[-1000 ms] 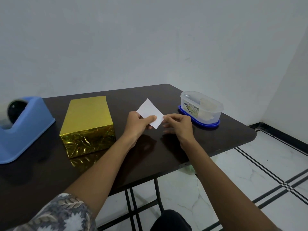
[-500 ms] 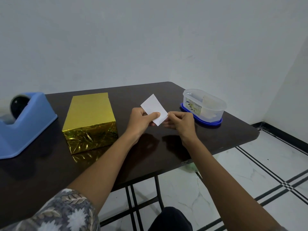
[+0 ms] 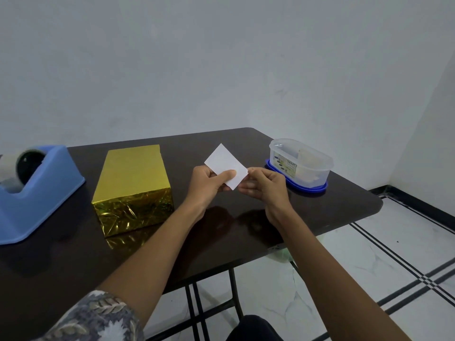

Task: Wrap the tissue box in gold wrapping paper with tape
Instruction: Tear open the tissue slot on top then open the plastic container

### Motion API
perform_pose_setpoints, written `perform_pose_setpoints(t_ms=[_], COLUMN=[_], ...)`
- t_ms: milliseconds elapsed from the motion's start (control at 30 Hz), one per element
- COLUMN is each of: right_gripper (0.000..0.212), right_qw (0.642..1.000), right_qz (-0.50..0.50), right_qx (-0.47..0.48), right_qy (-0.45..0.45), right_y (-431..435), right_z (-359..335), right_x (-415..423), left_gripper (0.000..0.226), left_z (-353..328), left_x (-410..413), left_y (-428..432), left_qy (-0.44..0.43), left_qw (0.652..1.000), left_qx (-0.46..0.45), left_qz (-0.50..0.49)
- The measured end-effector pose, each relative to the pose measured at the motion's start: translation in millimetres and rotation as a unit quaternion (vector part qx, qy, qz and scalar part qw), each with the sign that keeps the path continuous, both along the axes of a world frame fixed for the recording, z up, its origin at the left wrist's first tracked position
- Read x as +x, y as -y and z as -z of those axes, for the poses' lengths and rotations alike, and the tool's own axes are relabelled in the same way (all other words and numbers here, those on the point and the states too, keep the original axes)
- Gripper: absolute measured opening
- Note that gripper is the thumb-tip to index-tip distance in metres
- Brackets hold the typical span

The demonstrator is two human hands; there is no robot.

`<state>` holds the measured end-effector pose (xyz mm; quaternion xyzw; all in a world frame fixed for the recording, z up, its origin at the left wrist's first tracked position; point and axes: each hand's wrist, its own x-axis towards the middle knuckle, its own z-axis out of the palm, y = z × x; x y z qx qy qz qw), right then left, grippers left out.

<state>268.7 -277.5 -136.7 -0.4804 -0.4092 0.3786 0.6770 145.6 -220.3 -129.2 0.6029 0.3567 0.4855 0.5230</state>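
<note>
The tissue box (image 3: 133,178), fully covered in gold wrapping paper, lies flat on the dark table (image 3: 73,262), left of both hands and apart from them. Its smooth top faces up and its crinkled short end faces the person.

Both forearms reach forward over the near table edge and meet above the table's middle. The left hand (image 3: 206,185) is raised with the wrist bent slightly upward. Its thumb lies across the near face of a small white card (image 3: 225,163) and its fingers are curled behind it. The right hand (image 3: 267,187) sits just beside the left, fingers curled inward, and pinches the card's right corner between thumb and forefinger. The card is tilted, one corner pointing up and away.

A patterned sleeve (image 3: 93,318) covers the left upper arm; the right arm is bare as far as it shows.

A blue tape dispenser (image 3: 41,193) stands at the table's left side, near the box. A clear plastic container (image 3: 300,166) rests on a blue lid (image 3: 307,189) at the right, just beyond the right hand. What it contains is too unclear to tell.
</note>
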Motion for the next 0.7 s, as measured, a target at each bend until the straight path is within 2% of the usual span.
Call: perform_pose_setpoints(t_ms=[267,700], right_gripper=[0.011,0.015], right_qw=[0.999,0.998], right_qz=[0.003,0.041], right_qx=[-0.032,-0.042], right_qy=[-0.013,0.033], right_y=[-0.9,-2.8], right_z=[-1.1,0.4], right_x=[1.3,1.0], left_gripper=[0.009,0.014], left_z=[1.7,2.0], left_x=[-0.8,-1.4], left_y=[-2.5,-6.8], left_qy=[-0.026,-0.063], left_qw=[0.999,0.996], left_qx=[0.024,0.063], left_qz=[-0.019,-0.032])
